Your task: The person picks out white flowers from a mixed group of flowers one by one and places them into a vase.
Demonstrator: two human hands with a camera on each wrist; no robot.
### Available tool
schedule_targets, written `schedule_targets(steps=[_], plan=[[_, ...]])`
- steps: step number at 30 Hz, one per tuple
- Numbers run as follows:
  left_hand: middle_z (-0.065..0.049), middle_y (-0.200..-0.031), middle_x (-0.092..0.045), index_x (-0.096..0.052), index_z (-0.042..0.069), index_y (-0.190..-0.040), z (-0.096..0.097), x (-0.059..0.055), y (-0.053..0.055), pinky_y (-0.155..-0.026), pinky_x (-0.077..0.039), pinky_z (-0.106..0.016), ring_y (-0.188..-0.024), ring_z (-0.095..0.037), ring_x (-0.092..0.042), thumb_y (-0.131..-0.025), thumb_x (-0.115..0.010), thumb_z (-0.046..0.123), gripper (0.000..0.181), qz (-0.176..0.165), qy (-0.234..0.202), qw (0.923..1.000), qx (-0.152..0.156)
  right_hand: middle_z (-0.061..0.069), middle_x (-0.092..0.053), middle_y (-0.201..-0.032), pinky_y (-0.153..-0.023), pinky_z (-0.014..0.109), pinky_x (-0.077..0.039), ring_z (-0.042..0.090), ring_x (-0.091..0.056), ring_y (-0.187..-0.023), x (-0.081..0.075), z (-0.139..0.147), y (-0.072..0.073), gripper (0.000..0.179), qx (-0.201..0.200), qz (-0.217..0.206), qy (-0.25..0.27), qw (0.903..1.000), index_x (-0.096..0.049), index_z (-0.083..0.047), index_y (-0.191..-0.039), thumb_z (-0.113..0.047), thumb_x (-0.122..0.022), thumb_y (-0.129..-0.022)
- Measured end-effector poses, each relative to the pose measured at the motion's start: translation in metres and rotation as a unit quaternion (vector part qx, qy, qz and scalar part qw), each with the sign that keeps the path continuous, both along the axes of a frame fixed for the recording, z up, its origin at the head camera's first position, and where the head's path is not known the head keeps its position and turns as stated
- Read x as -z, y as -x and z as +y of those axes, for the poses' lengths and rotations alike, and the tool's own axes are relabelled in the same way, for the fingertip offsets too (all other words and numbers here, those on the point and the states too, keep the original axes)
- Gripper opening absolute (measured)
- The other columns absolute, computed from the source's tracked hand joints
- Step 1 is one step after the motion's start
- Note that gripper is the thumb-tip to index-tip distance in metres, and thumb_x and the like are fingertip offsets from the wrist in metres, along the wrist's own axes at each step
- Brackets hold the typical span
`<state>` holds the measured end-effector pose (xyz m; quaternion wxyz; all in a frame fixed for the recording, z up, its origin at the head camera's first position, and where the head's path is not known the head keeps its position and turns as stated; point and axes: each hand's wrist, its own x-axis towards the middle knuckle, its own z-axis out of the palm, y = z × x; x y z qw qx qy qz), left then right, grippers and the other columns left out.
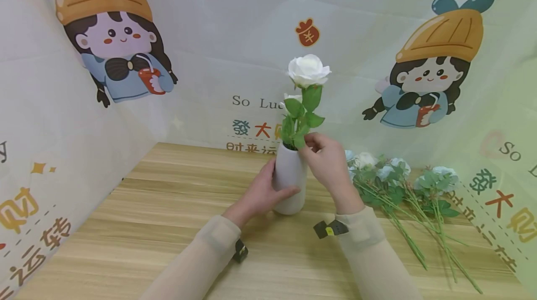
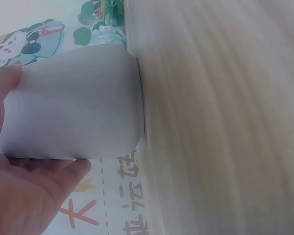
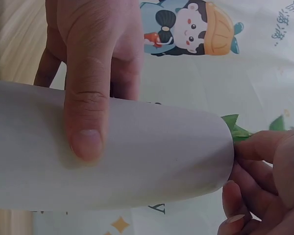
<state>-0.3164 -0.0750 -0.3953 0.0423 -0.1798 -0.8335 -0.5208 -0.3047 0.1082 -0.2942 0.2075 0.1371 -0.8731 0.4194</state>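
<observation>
A tall white vase [image 1: 290, 169] stands upright on the wooden table. My left hand [image 1: 263, 194] grips its lower body, the thumb across the near side and the fingers around the far side. Up at the vase's mouth, my right hand [image 1: 330, 162] pinches the leafy stem of a white rose between thumb and forefinger, as the right wrist view shows beside a green leaf [image 3: 237, 129]. One large white rose [image 1: 309, 71] rises high above the rim. A second white rose [image 1: 292, 100] sits lower, partly covered by leaves. The stems inside the vase are hidden.
On the right of the wooden table [image 1: 147, 207] lie several pale blue and white flowers [image 1: 394, 169], their long green stems [image 1: 444, 244] pointing toward me. A printed cloth backdrop [image 1: 235, 34] hangs behind the table and along both sides.
</observation>
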Motion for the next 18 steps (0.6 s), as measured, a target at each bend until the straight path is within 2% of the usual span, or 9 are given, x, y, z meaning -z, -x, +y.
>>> schedule_targets(steps=[4, 7, 10, 14, 18], plan=[[-0.016, -0.164, -0.05, -0.03, 0.012, -0.171, 0.0003, 0.0003, 0.0006, -0.123, -0.049, -0.062, -0.146, -0.038, -0.056, -0.095, -0.087, 0.039, 0.099, -0.007, 0.007, 0.9999, -0.005, 0.018, -0.078, -0.107, -0.065, 0.03, -0.05, 0.03, -0.066, -0.088, -0.0005, 0.0002, 0.0007, 0.032, 0.019, 0.011, 0.026, 0.9994, -0.076, -0.004, -0.127, -0.016, -0.063, -0.1], [-0.016, -0.166, -0.048, -0.029, 0.013, -0.172, 0.0008, 0.0003, 0.0009, -0.124, -0.048, -0.062, -0.148, -0.038, -0.055, -0.095, -0.088, 0.039, 0.1, -0.01, 0.013, 0.9998, -0.009, 0.018, -0.076, -0.116, -0.068, 0.029, -0.049, 0.029, -0.067, -0.094, -0.0009, 0.0009, 0.0012, 0.043, 0.031, 0.021, 0.059, 0.9975, -0.07, -0.005, -0.14, -0.012, -0.059, -0.099], [-0.016, -0.167, -0.047, -0.028, 0.014, -0.173, 0.0009, 0.0, 0.0002, -0.126, -0.046, -0.062, -0.15, -0.038, -0.053, -0.094, -0.088, 0.039, 0.102, -0.01, 0.015, 0.9998, -0.011, 0.018, -0.071, -0.123, -0.073, 0.03, -0.05, 0.027, -0.065, -0.097, -0.0007, 0.0022, 0.0019, 0.046, 0.036, 0.034, 0.104, 0.9933, -0.062, -0.003, -0.145, -0.009, -0.055, -0.1], [-0.017, -0.169, -0.046, -0.027, 0.013, -0.173, 0.0007, -0.0007, -0.0009, -0.126, -0.045, -0.062, -0.15, -0.039, -0.053, -0.094, -0.088, 0.04, 0.103, -0.008, 0.015, 0.9998, -0.011, 0.016, -0.064, -0.127, -0.076, 0.034, -0.051, 0.023, -0.06, -0.096, -0.0003, 0.0054, 0.0004, 0.038, 0.039, 0.057, 0.154, 0.9856, -0.054, -0.002, -0.137, -0.007, -0.052, -0.099], [-0.017, -0.168, -0.046, -0.027, 0.013, -0.173, 0.0004, -0.0012, -0.0015, -0.126, -0.045, -0.062, -0.15, -0.039, -0.053, -0.094, -0.088, 0.04, 0.103, -0.009, 0.016, 0.9998, -0.01, 0.018, -0.065, -0.128, -0.078, 0.038, -0.053, 0.027, -0.064, -0.099, -0.0007, 0.0079, -0.0014, 0.029, 0.035, 0.071, 0.139, 0.987, -0.058, 0.001, -0.126, -0.007, -0.054, -0.098]])
